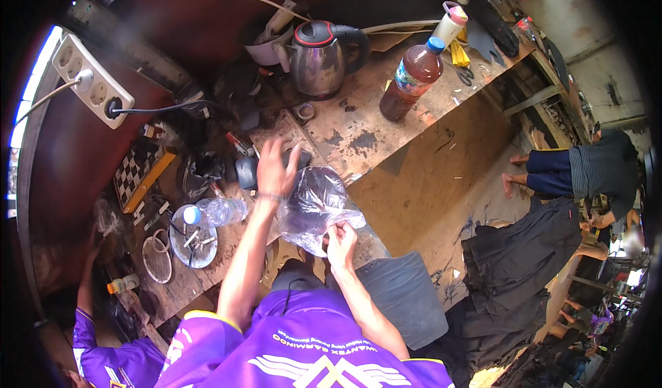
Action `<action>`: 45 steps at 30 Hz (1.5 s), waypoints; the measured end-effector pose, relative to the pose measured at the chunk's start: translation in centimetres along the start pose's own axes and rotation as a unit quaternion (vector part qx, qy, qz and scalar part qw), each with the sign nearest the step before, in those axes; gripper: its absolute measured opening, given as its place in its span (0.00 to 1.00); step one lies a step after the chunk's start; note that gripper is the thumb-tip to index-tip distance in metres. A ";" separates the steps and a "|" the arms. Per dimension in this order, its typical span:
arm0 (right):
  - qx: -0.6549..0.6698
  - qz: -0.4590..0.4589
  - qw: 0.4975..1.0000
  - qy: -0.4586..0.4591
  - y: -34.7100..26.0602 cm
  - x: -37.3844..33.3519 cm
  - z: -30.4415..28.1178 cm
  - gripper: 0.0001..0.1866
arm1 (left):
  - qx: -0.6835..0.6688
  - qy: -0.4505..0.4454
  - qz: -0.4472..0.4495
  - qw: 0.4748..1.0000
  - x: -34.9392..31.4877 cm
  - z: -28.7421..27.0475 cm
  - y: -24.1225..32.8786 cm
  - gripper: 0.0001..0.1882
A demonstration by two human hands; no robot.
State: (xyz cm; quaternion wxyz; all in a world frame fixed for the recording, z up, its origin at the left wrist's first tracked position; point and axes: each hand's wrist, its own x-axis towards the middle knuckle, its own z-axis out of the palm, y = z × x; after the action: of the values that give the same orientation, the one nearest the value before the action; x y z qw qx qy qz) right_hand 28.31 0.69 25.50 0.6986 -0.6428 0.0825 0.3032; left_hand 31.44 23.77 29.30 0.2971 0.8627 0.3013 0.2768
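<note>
A clear plastic bag [310,205] lies in front of me at the table edge, crumpled and shiny. My right hand [341,246] pinches its near edge between thumb and fingers. My left hand [277,171] is stretched out past the bag's left side, fingers apart and a little blurred, with nothing seen in them. A dark, rounded object [245,173] lies just left of that hand; I cannot make out its kind. Left of my left forearm, a clear plastic bottle [219,212] with a blue cap lies by a round dish [183,250] holding small white pieces.
On the wooden table [331,140] stand a kettle [318,67], a large bottle of reddish-brown liquid [412,81] and scissors [465,76]. A checkered board [138,171] sits at the left. Dark cloth [524,257] is piled at right, near a bending person [600,167]. Another person's purple sleeve [117,353] shows lower left.
</note>
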 end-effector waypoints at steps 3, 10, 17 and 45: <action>-0.017 0.013 1.000 0.000 -0.1 0.4 -0.4 0.06 | 0.000 -0.007 -0.102 0.995 -6.9 -2.0 0.4 0.18; -0.047 0.005 0.999 -0.013 -1.5 0.8 -2.2 0.07 | -0.164 -0.001 -0.128 0.978 -8.9 1.0 -2.0 0.18; -0.038 -0.002 0.997 -0.069 -3.0 1.2 -3.9 0.08 | -0.074 0.075 -0.120 0.987 -7.1 2.4 -2.5 0.20; -0.016 -0.004 0.998 -0.063 -5.6 2.2 -8.2 0.08 | 0.015 -0.079 0.079 0.994 -12.7 0.5 -0.3 0.25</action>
State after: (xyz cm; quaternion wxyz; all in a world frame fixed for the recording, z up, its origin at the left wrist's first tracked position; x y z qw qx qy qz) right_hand 35.29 -6.32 27.86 0.6933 -0.6338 0.0310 0.3414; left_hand 23.23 15.03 24.96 0.2840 0.9075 0.2117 0.2259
